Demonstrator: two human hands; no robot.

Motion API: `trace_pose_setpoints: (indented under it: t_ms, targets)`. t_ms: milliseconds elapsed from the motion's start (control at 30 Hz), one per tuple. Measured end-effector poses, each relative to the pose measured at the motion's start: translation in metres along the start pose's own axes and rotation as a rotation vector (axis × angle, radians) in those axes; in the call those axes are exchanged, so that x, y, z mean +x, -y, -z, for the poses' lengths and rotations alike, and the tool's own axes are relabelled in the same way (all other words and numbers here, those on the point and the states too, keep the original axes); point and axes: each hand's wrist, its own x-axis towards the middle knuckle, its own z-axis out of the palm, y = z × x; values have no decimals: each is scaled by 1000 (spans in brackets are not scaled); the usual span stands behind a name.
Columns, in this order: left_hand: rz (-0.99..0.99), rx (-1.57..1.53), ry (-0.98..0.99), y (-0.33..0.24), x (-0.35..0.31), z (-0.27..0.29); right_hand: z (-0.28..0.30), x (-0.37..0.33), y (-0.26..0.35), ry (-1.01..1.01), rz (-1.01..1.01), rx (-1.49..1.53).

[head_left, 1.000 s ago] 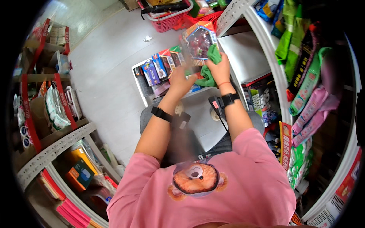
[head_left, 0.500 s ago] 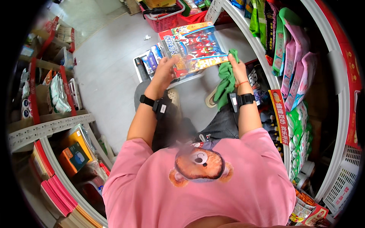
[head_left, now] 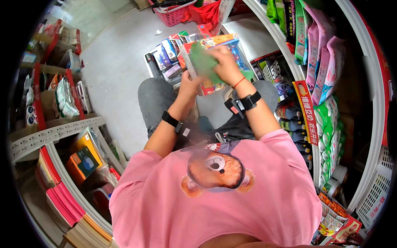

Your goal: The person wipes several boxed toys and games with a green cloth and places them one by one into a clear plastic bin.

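My left hand (head_left: 191,86) grips the lower left edge of a flat, colourful toy box (head_left: 236,51) with a clear front window, held tilted above my knees. Across the box front, my right hand (head_left: 227,66) presses a green cloth (head_left: 201,58), smeared by motion. Fingers of the right hand are bunched over the cloth; the cloth and hand hide much of the box's left and middle. Just beyond and left of the box is a white bin packed with small boxes (head_left: 167,50) and a dark, long item (head_left: 152,64).
A pink basket (head_left: 173,15) and a red bag (head_left: 206,14) stand on the floor ahead. Shelves with bottles (head_left: 291,124) and hanging pink packs (head_left: 326,70) curve close along my right. Left are shelves with books (head_left: 64,202) and an orange box (head_left: 82,163).
My right hand has moved left from the box's right edge onto its front, bringing the green cloth along. The box has shifted slightly right and down, uncovering more of the bin.
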Motion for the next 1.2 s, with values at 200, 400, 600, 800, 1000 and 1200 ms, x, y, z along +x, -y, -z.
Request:
trace_pose_setpoints:
  t_ms: [200,400,600,800,1000,1200]
  targets:
    - [-68,-238,-43,-30,-5,7,-1,-10,3,14,33,68]
    - [-71,-361,25,-28,0,18,38,-24,-53,-450,-726,560]
    - [-89,-216,-42,-14,2,-16,28,-14,-8,-225,-894,1127]
    - [-108,-217,45,-6,9,-18,-5,-34,-2,-42,-793,1126]
    - [-152,-150,-24,-38,14,16,29,-44,-24,-157,-811,1364]
    - [52,50,110,-65,9,7,23,-45,-39,-197,-884,1049]
